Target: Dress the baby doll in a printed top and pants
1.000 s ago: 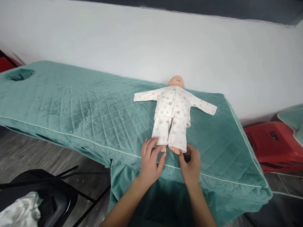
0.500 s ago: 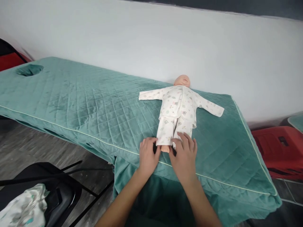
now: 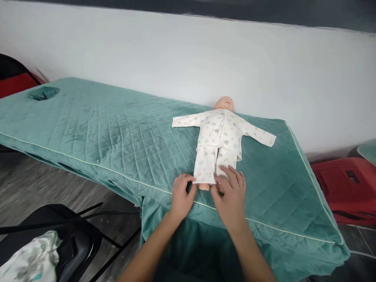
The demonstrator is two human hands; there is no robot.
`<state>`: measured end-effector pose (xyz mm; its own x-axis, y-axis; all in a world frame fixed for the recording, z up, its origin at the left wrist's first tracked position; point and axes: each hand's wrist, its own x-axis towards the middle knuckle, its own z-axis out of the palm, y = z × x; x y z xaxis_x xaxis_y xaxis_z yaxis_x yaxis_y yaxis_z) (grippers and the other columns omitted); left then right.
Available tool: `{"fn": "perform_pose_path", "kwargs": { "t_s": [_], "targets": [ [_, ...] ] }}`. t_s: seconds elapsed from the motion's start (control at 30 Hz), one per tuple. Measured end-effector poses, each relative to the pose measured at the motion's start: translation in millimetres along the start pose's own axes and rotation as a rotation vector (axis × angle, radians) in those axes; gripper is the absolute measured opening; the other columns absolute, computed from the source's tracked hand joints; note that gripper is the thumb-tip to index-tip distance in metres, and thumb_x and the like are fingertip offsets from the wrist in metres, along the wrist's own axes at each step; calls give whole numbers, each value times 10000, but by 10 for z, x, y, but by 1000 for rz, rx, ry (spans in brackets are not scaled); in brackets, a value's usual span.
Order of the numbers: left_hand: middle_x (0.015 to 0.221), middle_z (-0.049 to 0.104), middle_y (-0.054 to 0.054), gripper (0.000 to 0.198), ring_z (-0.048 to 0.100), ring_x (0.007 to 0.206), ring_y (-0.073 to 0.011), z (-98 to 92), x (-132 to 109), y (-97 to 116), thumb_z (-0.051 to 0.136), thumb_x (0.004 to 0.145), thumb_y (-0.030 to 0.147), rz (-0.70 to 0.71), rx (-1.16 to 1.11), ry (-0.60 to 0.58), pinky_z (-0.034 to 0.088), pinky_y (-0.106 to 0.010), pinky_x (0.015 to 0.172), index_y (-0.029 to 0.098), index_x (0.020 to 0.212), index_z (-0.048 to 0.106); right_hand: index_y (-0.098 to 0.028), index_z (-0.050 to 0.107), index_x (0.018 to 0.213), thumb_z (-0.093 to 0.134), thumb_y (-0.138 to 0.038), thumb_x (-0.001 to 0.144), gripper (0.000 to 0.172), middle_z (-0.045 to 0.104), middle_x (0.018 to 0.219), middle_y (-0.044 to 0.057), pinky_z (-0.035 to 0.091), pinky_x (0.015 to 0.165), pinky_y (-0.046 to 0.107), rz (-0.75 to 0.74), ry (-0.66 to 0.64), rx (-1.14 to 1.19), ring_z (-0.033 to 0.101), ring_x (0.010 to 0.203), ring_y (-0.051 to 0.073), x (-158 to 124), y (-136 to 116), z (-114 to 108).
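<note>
A baby doll (image 3: 225, 104) lies on its back on a teal quilted bed cover (image 3: 117, 133), head toward the wall. It wears a white printed shirt (image 3: 220, 131) and matching trousers (image 3: 207, 166). My left hand (image 3: 180, 196) is curled at the cuff of the trouser leg on the left, fingers and thumb pinched on the hem beside a bare foot (image 3: 204, 187). Over the lower end of the other trouser leg lies my right hand (image 3: 230, 194), fingers stretched flat and hiding that foot.
The bed cover has a face hole (image 3: 44, 93) at its far left end and hangs over the near edge. A red stool (image 3: 346, 184) stands at the right. A black chair (image 3: 70, 243) at lower left carries a printed cloth (image 3: 29, 262). A white wall runs behind.
Both hands moved up from the bed's near edge onto the trouser cuffs. The right hand now covers one leg end, and the left hand's fingers have curled at the other cuff.
</note>
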<state>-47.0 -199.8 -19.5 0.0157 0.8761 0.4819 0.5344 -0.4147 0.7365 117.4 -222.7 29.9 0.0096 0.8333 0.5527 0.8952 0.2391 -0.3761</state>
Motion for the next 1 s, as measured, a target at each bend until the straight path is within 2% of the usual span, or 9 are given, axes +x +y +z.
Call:
{"fn": "perform_pose_path", "kwargs": {
  "t_s": [0.17, 0.27, 0.37, 0.43, 0.63, 0.83, 1.0],
  "targets": [
    [954, 682, -16, 80, 632, 896, -194, 45, -55, -66, 577, 938, 145, 64, 113, -17, 441, -337, 803, 216, 975, 571, -218, 648, 923, 577, -190, 966, 88, 655, 1301, 84, 312, 1152, 608, -19, -6, 28, 500, 1350, 319, -49, -66, -49],
    [992, 679, -37, 82, 630, 928, -209, 69, -93, -104, 570, 945, 153, 97, 173, -19, 440, -347, 807, 213, 1000, 570, -214, 652, 1003, 571, -187, 972, 91, 643, 1299, 98, 377, 1115, 572, -9, -18, 89, 502, 1328, 309, -84, -39, -41],
    [1015, 678, -52, 85, 627, 947, -217, 86, -126, -132, 571, 948, 160, 120, 211, -5, 446, -354, 818, 208, 1018, 567, -220, 634, 1152, 565, -227, 986, 180, 628, 1303, 106, 472, 1020, 484, 84, -17, 195, 531, 1254, 274, -150, 30, -52],
    [1021, 679, -59, 86, 626, 948, -219, 102, -140, -146, 577, 944, 157, 132, 234, 24, 448, -357, 818, 201, 1016, 564, -223, 616, 1209, 580, -271, 987, 230, 632, 1280, 103, 484, 990, 461, 161, -3, 226, 550, 1199, 260, -202, 84, -64],
    [1060, 683, -66, 98, 641, 997, -219, 114, -159, -149, 593, 940, 157, 150, 231, 84, 472, -373, 855, 194, 1027, 568, -218, 642, 1163, 647, -382, 951, 267, 636, 1138, 82, 482, 957, 445, 288, -15, 254, 578, 1074, 244, -296, 175, -84],
    [1222, 616, -96, 153, 609, 1160, -213, -18, -343, -24, 568, 957, 157, 35, 55, 130, 506, -408, 989, 209, 1100, 554, -222, 632, 1173, 632, -346, 949, 256, 608, 1146, 71, 520, 907, 381, 409, -89, 417, 597, 976, 195, -303, 149, -160],
    [1244, 591, -101, 206, 593, 1195, -203, -98, -613, 191, 565, 941, 105, 27, -19, 181, 515, -394, 1016, 210, 1117, 550, -240, 631, 1165, 607, -313, 962, 218, 597, 1131, 58, 518, 871, 346, 391, -59, 434, 591, 932, 175, -347, 81, -289]
  ]
}}
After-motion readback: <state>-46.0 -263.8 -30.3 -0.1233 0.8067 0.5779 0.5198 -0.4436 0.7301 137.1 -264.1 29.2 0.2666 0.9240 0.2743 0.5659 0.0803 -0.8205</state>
